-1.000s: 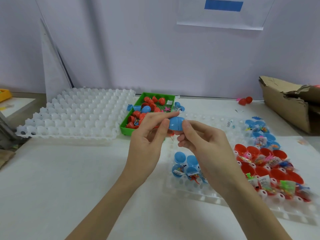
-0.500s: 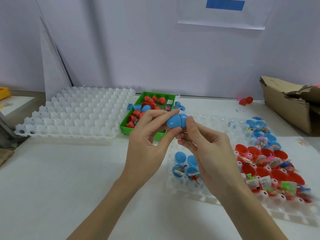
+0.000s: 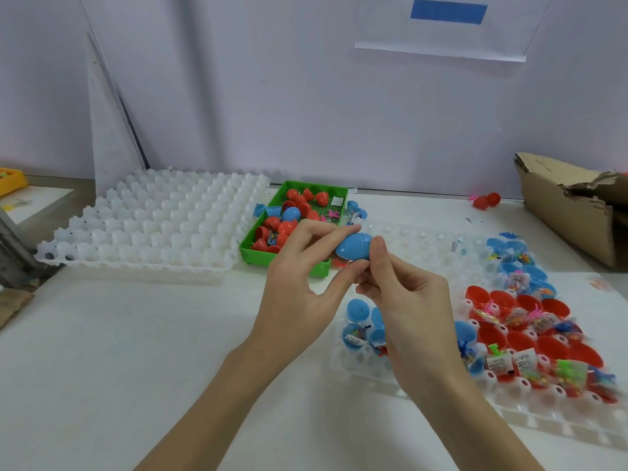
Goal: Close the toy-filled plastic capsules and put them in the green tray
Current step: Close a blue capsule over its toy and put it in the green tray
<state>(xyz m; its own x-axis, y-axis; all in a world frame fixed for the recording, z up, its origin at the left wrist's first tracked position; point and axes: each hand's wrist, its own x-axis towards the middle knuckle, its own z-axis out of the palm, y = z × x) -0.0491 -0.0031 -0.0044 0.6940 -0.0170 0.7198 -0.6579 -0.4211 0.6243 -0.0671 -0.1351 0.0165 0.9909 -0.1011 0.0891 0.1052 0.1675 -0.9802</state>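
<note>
Fingers [image 3: 343, 232] of both hands now pinch the blue capsule [image 3: 353, 246], fully joined.

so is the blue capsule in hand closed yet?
Closed, it seems: the blue capsule shows its two halves meeting at a seam, pinched between left hand and right hand.

The light is even and soft, bright enough throughout, with a cool bluish-violet cast on the wall [image 3: 306, 96]; it seems to come from overhead, though no lamp shows; shadows on the white table [image 3: 119, 368] are faint and diffuse; the wide lens bends straight lines near the borders, so the table edge and the cardboard box [image 3: 571, 212] curve and stretch; the far corners look soft and smeared; the white cell tray [image 3: 153, 226] is nearly washed out, its cells hard to separate; compression blurs small details.
</note>
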